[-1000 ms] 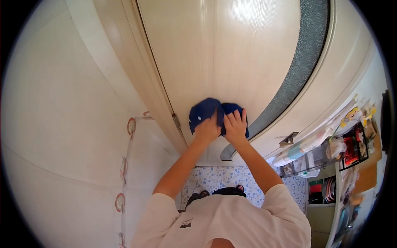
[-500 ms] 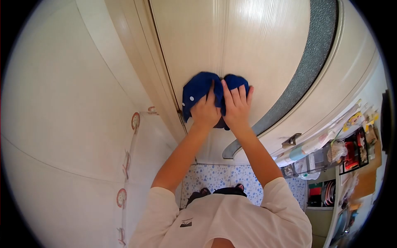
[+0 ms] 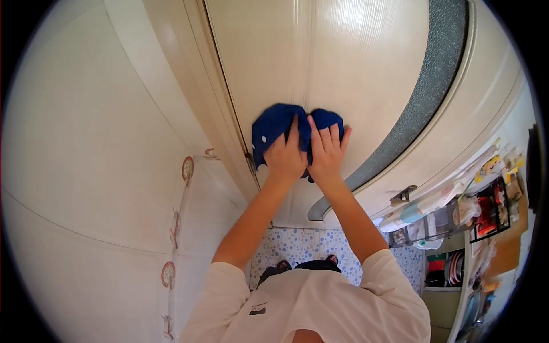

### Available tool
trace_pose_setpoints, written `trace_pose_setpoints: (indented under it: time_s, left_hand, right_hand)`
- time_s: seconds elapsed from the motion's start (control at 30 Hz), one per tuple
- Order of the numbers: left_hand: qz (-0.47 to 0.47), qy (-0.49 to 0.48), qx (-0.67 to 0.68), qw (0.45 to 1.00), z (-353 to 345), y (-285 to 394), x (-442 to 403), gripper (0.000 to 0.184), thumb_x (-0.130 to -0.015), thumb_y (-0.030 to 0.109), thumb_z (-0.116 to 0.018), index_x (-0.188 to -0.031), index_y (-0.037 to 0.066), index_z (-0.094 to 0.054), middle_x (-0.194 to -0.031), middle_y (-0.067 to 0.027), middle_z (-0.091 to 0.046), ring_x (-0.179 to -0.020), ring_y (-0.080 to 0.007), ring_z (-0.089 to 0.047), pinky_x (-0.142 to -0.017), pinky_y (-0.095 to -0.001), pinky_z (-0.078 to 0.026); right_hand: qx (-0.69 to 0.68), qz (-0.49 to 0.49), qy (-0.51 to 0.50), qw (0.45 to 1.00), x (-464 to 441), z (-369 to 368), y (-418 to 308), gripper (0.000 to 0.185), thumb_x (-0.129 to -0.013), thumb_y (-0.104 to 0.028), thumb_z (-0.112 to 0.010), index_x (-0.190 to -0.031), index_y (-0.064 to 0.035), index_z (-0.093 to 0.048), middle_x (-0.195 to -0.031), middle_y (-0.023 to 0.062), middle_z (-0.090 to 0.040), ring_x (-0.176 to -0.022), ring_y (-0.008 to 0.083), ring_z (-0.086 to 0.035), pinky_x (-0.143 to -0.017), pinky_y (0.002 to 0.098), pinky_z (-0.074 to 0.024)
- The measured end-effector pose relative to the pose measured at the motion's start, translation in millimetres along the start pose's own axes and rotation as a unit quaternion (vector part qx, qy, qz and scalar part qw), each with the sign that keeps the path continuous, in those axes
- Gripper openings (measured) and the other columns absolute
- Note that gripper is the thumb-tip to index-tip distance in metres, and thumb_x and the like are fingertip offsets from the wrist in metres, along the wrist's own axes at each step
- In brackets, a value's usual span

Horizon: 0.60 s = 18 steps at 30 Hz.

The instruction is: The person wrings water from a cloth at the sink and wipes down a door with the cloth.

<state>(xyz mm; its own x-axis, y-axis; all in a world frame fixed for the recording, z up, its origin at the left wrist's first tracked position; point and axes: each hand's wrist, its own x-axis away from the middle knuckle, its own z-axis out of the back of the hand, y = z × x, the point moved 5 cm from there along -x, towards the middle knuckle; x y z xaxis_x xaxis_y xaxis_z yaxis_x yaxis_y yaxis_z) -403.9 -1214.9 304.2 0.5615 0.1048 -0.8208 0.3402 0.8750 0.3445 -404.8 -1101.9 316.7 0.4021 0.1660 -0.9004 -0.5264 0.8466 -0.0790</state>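
Note:
A dark blue cloth (image 3: 278, 120) with white dots lies bunched against the pale wooden door (image 3: 366, 74). My left hand (image 3: 286, 156) presses on its larger left part, fingers spread and pointing up the door. Beside it, nearly touching, my right hand (image 3: 327, 150) is spread over the smaller right part of the cloth, with its outer finger reaching past the cloth's edge. Folds hide some of the left fingertips.
A curved grey textured strip (image 3: 409, 123) runs down the door, with a metal handle (image 3: 404, 195) to its right. Shelves with a black basket (image 3: 490, 210) stand at the right. A white wall (image 3: 86, 131) fills the left; blue-spotted floor tiles (image 3: 337, 237) lie below.
Both hands and the cloth have moved up the door since the first frame, then slightly down since the second. The view has shifted a little.

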Motion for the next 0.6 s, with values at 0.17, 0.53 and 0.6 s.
trace_pose_setpoints:
  time_s: [0.17, 0.53, 0.6]
  left_hand:
    - [0.001, -0.014, 0.027, 1.000, -8.6, -1.8, 16.5, 0.072, -0.075, 0.013, -0.061, -0.145, 0.004, -0.051, -0.131, -0.0300, -0.054, -0.112, -0.0460, -0.059, -0.094, -0.0487, -0.051]
    - [-0.008, 0.018, 0.019, 1.000, -6.1, 6.3, 8.2, 0.072, -0.076, 0.013, -0.062, -0.147, 0.003, -0.049, -0.129, -0.0310, -0.054, -0.112, -0.0473, -0.058, -0.094, -0.0488, -0.050]
    - [-0.010, 0.023, 0.020, 0.999, -3.5, 7.4, 0.8, 0.074, -0.076, 0.014, -0.063, -0.147, 0.003, -0.048, -0.127, -0.0307, -0.055, -0.112, -0.0473, -0.058, -0.094, -0.0491, -0.050]
  right_hand:
    - [0.004, -0.001, -0.001, 1.000, 21.4, -5.6, 2.2, 0.053, -0.090, -0.019, -0.059, -0.142, -0.0152, -0.059, -0.130, 0.0055, -0.061, -0.127, 0.0296, -0.053, -0.116, 0.0644, -0.0221]
    - [-0.017, -0.014, -0.011, 1.000, 14.0, 3.8, 2.5, 0.052, -0.091, -0.020, -0.058, -0.143, -0.0152, -0.058, -0.132, 0.0066, -0.060, -0.129, 0.0306, -0.052, -0.116, 0.0646, -0.0197]
    - [-0.017, -0.011, -0.010, 1.000, 7.7, 4.2, 2.8, 0.053, -0.090, -0.020, -0.058, -0.143, -0.0148, -0.058, -0.132, 0.0066, -0.060, -0.128, 0.0307, -0.052, -0.116, 0.0648, -0.0199]
